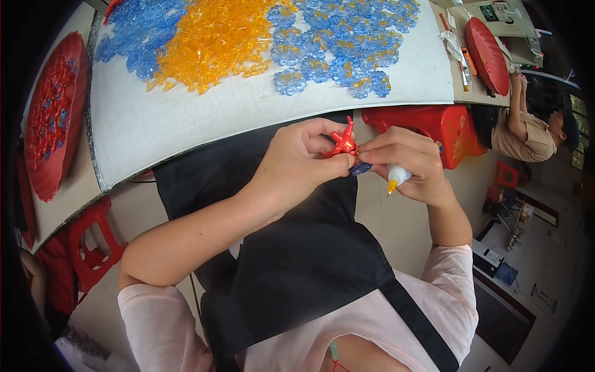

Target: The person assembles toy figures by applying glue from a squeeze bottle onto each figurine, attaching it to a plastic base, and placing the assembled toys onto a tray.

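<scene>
In front of my black apron, my left hand [288,158] pinches a shiny red plastic piece [343,145] with several pointed arms. My right hand [406,155] meets it from the other side, thumb and fingertips pressed against the red piece. Tucked in the same right hand is a small white glue bottle [400,174], its yellow nozzle pointing down. A dark blue piece [360,168] shows just below the fingertips; which hand grips it is hard to tell.
The white-covered table [204,118] bears blue flower-shaped pieces [347,37] and a heap of orange pieces [214,43]. A red tray [56,118] of red and blue pieces stands left, another red tray [488,56] right. Red stools [427,127] stand below; a person [533,133] sits at far right.
</scene>
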### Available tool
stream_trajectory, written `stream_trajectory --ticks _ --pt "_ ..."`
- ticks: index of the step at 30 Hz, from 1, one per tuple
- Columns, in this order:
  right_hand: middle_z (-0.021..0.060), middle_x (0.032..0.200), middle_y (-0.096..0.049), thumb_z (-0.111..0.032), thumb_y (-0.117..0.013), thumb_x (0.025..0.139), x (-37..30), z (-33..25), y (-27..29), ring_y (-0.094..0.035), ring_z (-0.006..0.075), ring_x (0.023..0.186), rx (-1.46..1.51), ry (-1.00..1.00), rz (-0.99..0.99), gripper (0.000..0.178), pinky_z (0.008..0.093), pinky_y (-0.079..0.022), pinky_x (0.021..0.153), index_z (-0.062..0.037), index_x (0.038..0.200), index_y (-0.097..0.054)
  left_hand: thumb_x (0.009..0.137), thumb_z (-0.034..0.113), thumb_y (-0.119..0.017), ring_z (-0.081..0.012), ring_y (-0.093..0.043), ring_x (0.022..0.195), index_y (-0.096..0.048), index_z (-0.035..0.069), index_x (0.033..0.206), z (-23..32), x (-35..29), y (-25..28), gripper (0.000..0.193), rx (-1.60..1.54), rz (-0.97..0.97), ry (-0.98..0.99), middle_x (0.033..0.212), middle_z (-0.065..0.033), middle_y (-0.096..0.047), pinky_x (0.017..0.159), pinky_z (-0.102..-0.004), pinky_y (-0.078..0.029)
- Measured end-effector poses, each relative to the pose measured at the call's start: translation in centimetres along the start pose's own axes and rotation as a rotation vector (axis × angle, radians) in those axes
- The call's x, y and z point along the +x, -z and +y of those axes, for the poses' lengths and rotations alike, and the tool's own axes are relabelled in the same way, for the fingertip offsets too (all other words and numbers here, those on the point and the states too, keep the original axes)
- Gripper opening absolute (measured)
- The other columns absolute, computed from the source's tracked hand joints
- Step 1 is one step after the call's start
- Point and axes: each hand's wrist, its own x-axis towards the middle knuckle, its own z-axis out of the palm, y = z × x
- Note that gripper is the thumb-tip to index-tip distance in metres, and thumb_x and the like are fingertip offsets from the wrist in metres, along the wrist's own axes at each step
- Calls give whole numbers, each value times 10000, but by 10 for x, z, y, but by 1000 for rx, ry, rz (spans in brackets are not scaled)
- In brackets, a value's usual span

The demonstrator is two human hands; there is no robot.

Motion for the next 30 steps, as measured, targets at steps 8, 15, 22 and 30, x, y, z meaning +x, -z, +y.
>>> stream_trajectory --ticks 8,15,22,30 --pt "92 758 -600 20 -653 606 0 -4 3 -589 222 684 -17 9 3 198 286 -442 544 -10 795 -603 752 22 -584 -112 -562 730 -515 -14 1002 1 -4 -2 262 -5 -26 10 831 -74 -596 696 -227 -454" --pt "92 760 -600 21 -653 603 -2 -5 3 -589 220 674 -12 29 11 203 282 -437 528 -11 798 -604 752 29 -589 -99 -557 733 -515 -9 1005 1 -5 -4 266 -22 -30 30 838 -68 -593 687 -217 -452" --pt "95 759 -606 21 -658 598 -2 -4 2 -590 221 674 -4 18 15 210 277 -440 536 -12 799 -605 743 34 -595 -90 -546 704 -525 -6 988 4 -4 -4 258 -21 -23 45 812 -60 -592 665 -207 -443" --pt "105 758 -609 48 -648 585 0 -3 3 -595 226 677 15 10 24 221 281 -453 554 -1 796 -606 730 34 -597 -96 -538 672 -538 -11 959 8 -3 -5 240 -22 -45 42 797 -58 -589 651 -201 -434"
